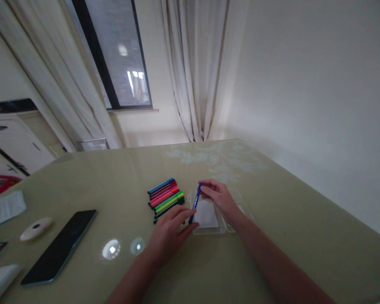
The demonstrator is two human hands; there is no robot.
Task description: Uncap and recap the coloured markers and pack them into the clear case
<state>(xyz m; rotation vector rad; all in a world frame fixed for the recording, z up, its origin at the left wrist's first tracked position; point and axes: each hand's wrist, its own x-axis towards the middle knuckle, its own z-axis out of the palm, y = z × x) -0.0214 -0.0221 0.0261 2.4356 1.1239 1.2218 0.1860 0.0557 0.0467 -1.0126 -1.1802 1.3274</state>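
Observation:
A dark blue felt-tip pen is held at a slant between my two hands. The fingers of my left hand pinch its lower end, and my right hand grips its upper end. Below the pen lies an opened clear plastic case with a white card inside. My right forearm covers part of the case. To the left, several felt-tip pens in blue, red, pink, green and black lie side by side on the table, the nearest ones partly behind my left hand.
On the left of the glossy table lie a dark phone or tablet, a white oval object, a pale packet and a white object at the edge. A wall runs along the right side.

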